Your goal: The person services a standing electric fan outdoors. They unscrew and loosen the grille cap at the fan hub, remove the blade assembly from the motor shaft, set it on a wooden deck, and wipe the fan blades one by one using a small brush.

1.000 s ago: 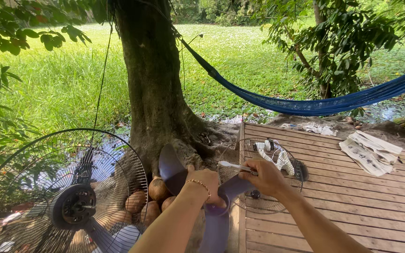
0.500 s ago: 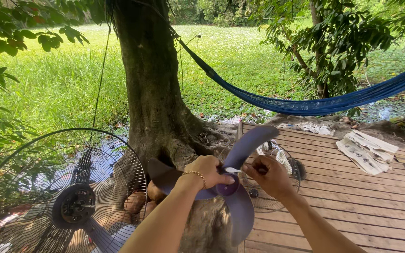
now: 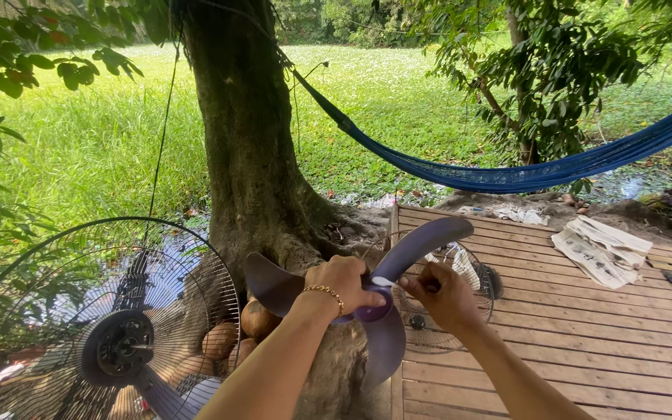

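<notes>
Purple plastic fan blade [image 3: 386, 311] is held up in front of the tree trunk [image 3: 250, 155], off the deck's near left corner. Left hand [image 3: 344, 285], with a gold bracelet, wraps its hub; right hand [image 3: 441, 294] is closed on something small at the hub's front. Behind them a wire guard [image 3: 472, 307] lies on the wooden deck [image 3: 585, 334]. Lower left stands the fan [image 3: 118, 350] in its cage. A blue hammock [image 3: 523, 171] hangs beyond.

just one head cam here, looking forward and slightly down over both arms, sitting close above the left hand [image 3: 341, 281] and right hand [image 3: 442, 294]
</notes>
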{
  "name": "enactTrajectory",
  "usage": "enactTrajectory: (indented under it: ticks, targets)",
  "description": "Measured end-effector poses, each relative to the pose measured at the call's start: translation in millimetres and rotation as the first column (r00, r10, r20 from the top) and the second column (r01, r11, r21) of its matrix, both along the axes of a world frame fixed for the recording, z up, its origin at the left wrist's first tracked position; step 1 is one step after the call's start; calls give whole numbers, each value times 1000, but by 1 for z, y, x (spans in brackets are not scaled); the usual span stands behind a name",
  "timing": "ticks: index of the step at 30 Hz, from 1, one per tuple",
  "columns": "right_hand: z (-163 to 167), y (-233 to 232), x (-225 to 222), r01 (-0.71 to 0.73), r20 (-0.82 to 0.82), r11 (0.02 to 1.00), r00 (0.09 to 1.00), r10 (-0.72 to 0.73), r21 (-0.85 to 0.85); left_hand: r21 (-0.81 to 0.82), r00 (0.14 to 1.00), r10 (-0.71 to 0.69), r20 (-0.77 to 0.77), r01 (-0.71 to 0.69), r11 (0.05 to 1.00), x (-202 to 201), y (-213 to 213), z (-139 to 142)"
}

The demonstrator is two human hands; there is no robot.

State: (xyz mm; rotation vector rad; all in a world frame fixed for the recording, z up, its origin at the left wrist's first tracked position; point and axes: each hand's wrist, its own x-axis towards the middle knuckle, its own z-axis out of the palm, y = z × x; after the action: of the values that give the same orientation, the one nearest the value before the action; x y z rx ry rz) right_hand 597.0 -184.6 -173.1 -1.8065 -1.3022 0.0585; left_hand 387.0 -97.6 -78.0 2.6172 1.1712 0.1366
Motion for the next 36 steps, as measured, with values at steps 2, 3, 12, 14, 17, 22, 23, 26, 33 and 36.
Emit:
enactTrajectory:
  ticks: [2,3,12,14,17,22,23,26,33,36]
  targets:
    - [-1,-1,-1,-17,21,1000,1000,17,24,-14,1000,-6,9,6,1000,-1,-1,-3]
    - [-1,-1,-2,-29,30,999,999,28,36,-31,1000,-3,11,3,1000,-1,0,-3]
    - [1,-5,9,206,-45,969,976,-213,-134,-102,989,62,131,-49,994,-2,-10,-6]
    - [2,-5,18,196,-59,980,979,-194,37,-41,990,64,122,-59,997,-5,-13,-6]
    - [-3,1,19,70,-73,987,995,-60,142,-76,991,102,85,-96,993,-1,-18,-3]
    - [-16,3,8,-9,-107,994,994,-3,-111,-120,959,244,141,-228,966,5,-22,5]
    - [-15,3,9,6,-117,985,993,-26,-170,-132,957,261,127,-244,961,5,-22,6]
    - [-5,3,20,134,-164,987,975,-148,-94,-37,957,261,127,-258,965,-1,-22,3]
    - [1,8,30,327,-142,944,933,-331,-49,-26,951,268,155,-268,963,2,-20,-8]
    - [-16,9,14,73,-157,996,984,-82,-59,-15,943,279,182,-281,959,3,-20,-9]
